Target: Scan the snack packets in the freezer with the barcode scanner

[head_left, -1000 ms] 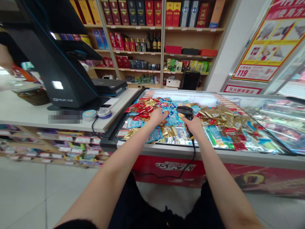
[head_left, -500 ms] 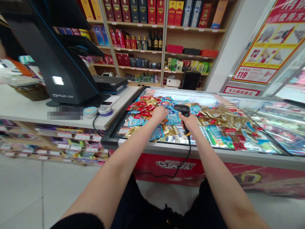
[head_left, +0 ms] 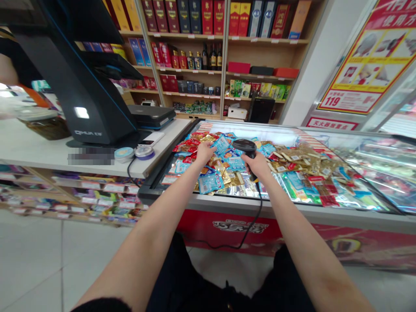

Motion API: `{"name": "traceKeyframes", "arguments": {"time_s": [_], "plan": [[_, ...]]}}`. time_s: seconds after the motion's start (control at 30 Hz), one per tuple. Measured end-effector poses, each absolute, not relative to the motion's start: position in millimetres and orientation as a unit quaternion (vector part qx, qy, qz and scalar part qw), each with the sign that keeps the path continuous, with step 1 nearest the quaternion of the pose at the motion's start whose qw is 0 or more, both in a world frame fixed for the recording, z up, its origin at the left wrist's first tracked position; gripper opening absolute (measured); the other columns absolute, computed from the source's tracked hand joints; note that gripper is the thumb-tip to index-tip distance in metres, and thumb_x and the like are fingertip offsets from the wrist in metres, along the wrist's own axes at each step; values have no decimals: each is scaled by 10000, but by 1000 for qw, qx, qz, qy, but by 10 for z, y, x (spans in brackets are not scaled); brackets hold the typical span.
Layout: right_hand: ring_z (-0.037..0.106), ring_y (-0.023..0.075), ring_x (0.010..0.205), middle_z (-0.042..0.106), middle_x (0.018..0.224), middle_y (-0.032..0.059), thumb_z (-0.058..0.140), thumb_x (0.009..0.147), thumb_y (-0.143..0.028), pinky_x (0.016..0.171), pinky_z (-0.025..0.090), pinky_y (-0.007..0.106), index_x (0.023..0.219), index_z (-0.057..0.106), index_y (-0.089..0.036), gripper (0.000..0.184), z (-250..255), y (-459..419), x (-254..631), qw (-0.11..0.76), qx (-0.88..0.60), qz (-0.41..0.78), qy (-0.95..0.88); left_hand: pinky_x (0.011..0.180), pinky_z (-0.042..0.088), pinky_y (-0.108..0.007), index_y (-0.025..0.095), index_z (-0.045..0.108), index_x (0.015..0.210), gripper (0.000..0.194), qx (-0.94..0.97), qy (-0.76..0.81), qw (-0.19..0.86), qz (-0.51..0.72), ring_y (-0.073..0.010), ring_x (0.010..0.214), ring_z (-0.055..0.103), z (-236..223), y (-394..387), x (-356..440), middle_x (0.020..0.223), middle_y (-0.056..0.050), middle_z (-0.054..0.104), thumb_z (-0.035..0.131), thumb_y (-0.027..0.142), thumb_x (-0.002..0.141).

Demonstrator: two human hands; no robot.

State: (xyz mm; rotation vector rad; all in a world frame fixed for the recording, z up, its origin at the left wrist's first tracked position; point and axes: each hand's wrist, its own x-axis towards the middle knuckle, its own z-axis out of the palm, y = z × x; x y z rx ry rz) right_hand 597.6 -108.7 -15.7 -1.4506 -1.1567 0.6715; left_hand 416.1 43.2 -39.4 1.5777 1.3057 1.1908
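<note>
My right hand [head_left: 258, 164] is closed round the grip of a black corded barcode scanner [head_left: 245, 147], its head pointing left over a heap of snack packets [head_left: 227, 167] on a freezer's glass lid. My left hand [head_left: 204, 152] holds a blue snack packet [head_left: 221, 144] lifted off the heap, just in front of the scanner head. The scanner's cable [head_left: 250, 225] hangs down over the freezer's front edge.
A red-fronted chest freezer [head_left: 325, 212] runs to the right, with gold, red and blue packets spread over it. To the left is a white counter [head_left: 39, 154] with a black checkout terminal [head_left: 81, 95]. Shelves of boxes and bottles [head_left: 208, 52] stand behind. Another person is at far left.
My left hand has picked a blue packet up from the heap and raised it towards the scanner head. The right hand and scanner have shifted slightly left.
</note>
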Motion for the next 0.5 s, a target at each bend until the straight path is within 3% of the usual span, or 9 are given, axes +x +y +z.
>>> {"name": "traceKeyframes", "arguments": {"time_s": [0.13, 0.5], "plan": [[473, 122, 332, 546, 461, -61, 709, 775, -329, 337, 402, 235, 764, 516, -236, 214, -192, -1063, 5945, 565, -597, 303, -482, 639, 563, -242, 161, 696, 812, 85, 628, 502, 371, 465, -131, 592, 650, -360, 357, 4234, 657, 34, 653, 693, 94, 760], [459, 119, 318, 539, 435, -41, 717, 784, -335, 335, 395, 237, 677, 509, -239, 253, -172, -1140, 5951, 557, -608, 295, -483, 650, 557, -236, 158, 662, 812, 86, 629, 507, 381, 450, -113, 591, 651, -325, 283, 4333, 698, 37, 661, 722, 117, 766]]}}
